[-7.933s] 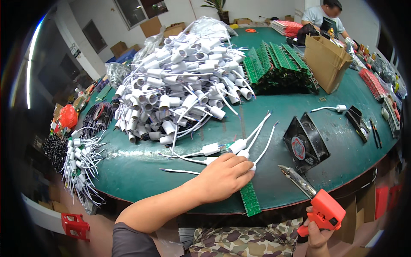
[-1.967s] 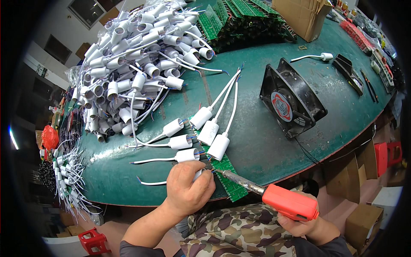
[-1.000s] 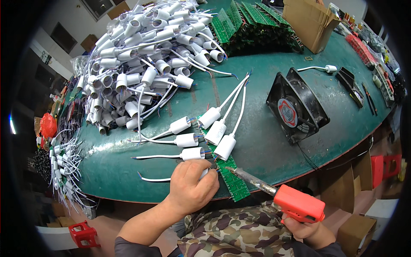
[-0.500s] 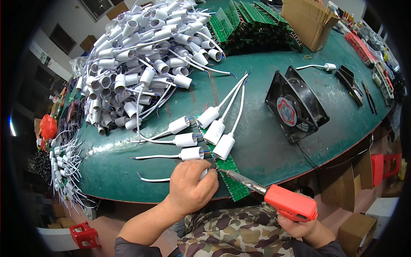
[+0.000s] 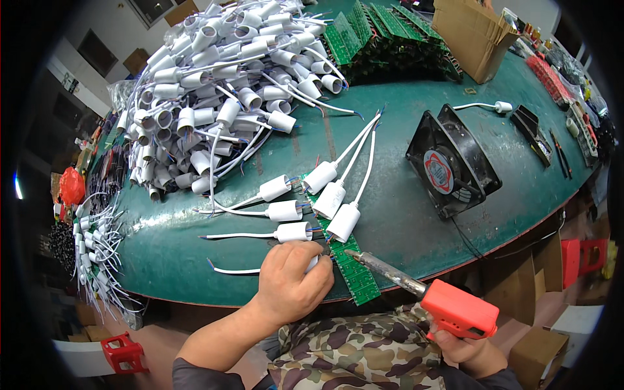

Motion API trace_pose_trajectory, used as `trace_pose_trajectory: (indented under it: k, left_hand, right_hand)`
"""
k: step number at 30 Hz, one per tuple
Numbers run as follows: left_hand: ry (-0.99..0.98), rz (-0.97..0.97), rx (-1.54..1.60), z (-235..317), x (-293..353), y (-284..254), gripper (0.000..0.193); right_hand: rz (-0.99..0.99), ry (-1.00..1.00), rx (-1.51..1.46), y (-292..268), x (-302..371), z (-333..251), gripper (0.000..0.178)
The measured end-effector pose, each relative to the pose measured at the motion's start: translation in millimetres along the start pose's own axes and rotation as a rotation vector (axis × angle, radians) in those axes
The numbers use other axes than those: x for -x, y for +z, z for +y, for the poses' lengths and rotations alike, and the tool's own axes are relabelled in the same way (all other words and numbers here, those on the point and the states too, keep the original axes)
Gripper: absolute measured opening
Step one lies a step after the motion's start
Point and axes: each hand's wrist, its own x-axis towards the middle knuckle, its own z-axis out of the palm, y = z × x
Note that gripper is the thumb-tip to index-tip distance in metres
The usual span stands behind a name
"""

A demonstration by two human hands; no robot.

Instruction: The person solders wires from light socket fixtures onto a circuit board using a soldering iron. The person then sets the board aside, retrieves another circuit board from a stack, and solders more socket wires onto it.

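- The person's left hand (image 5: 296, 279) is curling tightly around a white socket (image 5: 312, 263), mostly covering it; the socket's white cable (image 5: 237, 270) is trailing out to the left over the green tabletop (image 5: 175, 260).
- The right hand (image 5: 461, 344) is gripping a red soldering gun (image 5: 458, 309) by its handle, and the metal tip is pointing up and left.
- A narrow green circuit board (image 5: 354, 276) is lying at the table's near edge, just right of the left hand. The tip is hovering over or touching it; which one, I cannot tell.
- Three more sockets (image 5: 285, 210) are lying along the board's left side, their coloured wires reaching toward it.
- Three others (image 5: 329, 199) are resting over its right side, their cables fanning away from the person.
- A black square fan (image 5: 455, 166) is standing to the right of these.
- Farther back, a large heap of white sockets (image 5: 224, 97) is filling the left side, and stacked green boards (image 5: 390, 39) are sitting beside a cardboard box (image 5: 471, 39).
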Motion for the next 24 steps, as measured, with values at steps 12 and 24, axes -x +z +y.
trace_pose_trajectory:
  k: [12, 24]
  left_hand:
    - [0.000, -0.003, -0.006, -0.2, -0.3, 0.3, 0.030]
    - [-0.010, -0.011, -0.033, 2.3, 0.0, -0.5, 0.027]
  right_hand:
    - [-0.105, -0.052, 0.071, -10.7, 4.5, 10.1, 0.037]
    - [-0.077, -0.091, 0.117, -12.3, 2.5, 8.2, 0.035]
